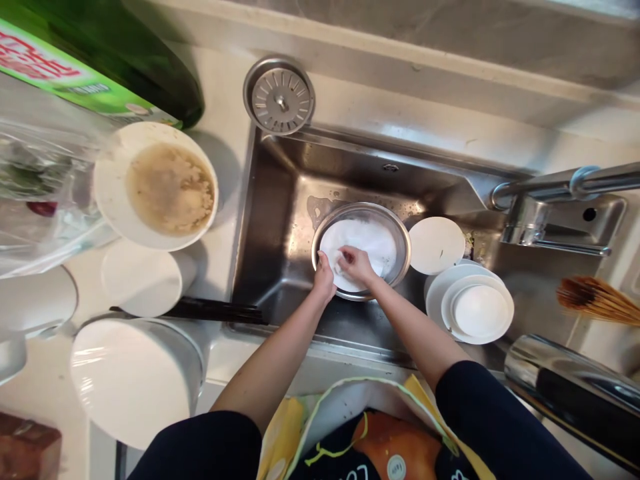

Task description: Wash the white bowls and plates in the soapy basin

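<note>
A round steel basin [361, 212] sits in the steel sink [280, 220] and holds a white plate [370, 243]. My left hand [324, 279] grips the plate's near left edge, fingers curled round it. My right hand [354, 262] is closed on a small white cloth or sponge [341, 260] pressed against the plate's face. Both forearms reach in from the bottom of the view.
A stack of white plates [473, 308] and a single white dish [437, 244] lie in the sink to the right. A bowl of brownish leftovers [159, 188], white dishes [143, 279], dark chopsticks [215, 309] and a green bottle [125, 60] are on the left counter. The strainer [279, 97] and faucet [565, 187] are behind.
</note>
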`<state>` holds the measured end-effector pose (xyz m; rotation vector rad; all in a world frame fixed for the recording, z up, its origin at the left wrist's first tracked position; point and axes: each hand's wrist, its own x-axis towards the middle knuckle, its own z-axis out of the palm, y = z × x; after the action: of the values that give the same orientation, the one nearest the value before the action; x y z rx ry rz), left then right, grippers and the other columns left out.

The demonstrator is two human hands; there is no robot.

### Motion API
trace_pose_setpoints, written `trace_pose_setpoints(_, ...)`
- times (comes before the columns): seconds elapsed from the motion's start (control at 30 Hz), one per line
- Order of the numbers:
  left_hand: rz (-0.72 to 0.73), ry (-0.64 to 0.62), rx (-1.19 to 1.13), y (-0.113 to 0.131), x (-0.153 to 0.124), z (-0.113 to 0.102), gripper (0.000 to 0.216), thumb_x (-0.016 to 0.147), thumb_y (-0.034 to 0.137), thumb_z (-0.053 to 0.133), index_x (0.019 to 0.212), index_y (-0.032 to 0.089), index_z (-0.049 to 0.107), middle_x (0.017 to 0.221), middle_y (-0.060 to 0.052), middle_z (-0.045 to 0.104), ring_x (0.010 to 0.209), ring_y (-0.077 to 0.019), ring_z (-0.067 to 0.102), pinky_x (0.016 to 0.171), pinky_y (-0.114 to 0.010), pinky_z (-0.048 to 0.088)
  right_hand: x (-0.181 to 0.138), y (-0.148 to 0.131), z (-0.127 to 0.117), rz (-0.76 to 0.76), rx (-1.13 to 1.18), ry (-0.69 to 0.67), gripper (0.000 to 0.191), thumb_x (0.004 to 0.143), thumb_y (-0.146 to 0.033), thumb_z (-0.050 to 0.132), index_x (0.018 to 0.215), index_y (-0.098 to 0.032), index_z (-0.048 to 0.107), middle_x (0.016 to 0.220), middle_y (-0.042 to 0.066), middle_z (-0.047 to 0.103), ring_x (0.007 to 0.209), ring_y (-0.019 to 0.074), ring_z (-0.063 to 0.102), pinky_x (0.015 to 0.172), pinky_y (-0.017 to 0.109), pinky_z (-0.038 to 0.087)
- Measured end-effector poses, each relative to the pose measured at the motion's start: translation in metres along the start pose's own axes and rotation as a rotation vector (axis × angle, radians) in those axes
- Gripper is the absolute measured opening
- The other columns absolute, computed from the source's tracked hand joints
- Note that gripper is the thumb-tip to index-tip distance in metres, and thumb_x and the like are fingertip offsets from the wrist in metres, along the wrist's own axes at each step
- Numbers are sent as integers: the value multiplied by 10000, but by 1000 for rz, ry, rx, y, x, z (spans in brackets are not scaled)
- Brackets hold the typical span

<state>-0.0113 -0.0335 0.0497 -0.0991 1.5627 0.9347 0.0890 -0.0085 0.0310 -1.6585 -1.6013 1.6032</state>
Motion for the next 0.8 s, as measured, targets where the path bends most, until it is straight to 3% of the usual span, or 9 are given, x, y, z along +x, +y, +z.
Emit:
trace_pose_setpoints(0.1, 57, 48, 58, -3, 2, -2, 574, 887, 560, 357, 1298, 182, 488, 1306, -97, 565, 1206, -186, 531, 991, -271, 447, -20, 14, -14, 35, -242, -77, 38, 722, -204, 607, 688, -195, 620, 599, -23, 555, 613, 122, 470, 617, 207, 336)
trace_pose_setpoints(0.27, -2, -33, 42, -3, 1, -3, 607, 873, 565, 386, 1296, 142, 488, 1309, -138, 557, 1182, -210, 551, 999, -321, 447, 2, 34, -36, 249, -485, 233, 183, 839, -226, 478, 962, -176, 603, 920, 92, 638, 822, 210, 552, 739, 295, 387)
trace_pose_setpoints(0.33, -36, -46, 26, -2, 0, -3, 637, 865, 581, 382, 1300, 128, 483, 1288, -157, 570, 1174, -219, 558, 993, -337, 450, 23, 35, -33, 295, -459, 336, 242, 886, -215, 398, 1027, -132, 576, 1015, 142, 622, 910, 237, 558, 804, 339, 405)
trace_pose_setpoints(0.43, -56, -47, 15, -2, 1, -3, 646, 859, 586, 386, 1294, 121, 492, 1258, -171, 588, 1181, -228, 552, 992, -351, 447, 44, 30, -19, 283, -378, 364, 254, 880, -159, 384, 1036, -78, 568, 1098, 181, 605, 1068, 261, 530, 939, 385, 388)
trace_pose_setpoints(0.57, -70, -49, -21, 1, 2, -2, 607, 866, 570, 386, 1276, 143, 521, 1246, -160, 599, 1191, -230, 546, 994, -354, 443, 37, 17, 5, 32, -250, 227, 319, 832, -88, 397, 1084, -104, 592, 1403, 134, 431, 1318, 238, 363, 1096, 363, 303)
trace_pose_setpoints(0.7, -54, -43, -83, 3, 1, 1, 568, 889, 544, 359, 1262, 156, 538, 1235, -139, 610, 1160, -214, 569, 1006, -334, 437, 8, 1, 15, -266, -122, -68, 558, 822, -63, 356, 1362, -184, 428, 1462, 19, 383, 1392, 156, 264, 1159, 347, 238)
trace_pose_setpoints(0.8, -38, -16, -130, 2, 3, 3, 544, 910, 515, 337, 1222, 133, 565, 1220, -139, 617, 1131, -203, 589, 1005, -315, 441, -17, -6, 11, -332, -108, -185, 585, 844, -87, 344, 1420, -190, 349, 1485, 22, 338, 1410, 157, 214, 1166, 384, 228)
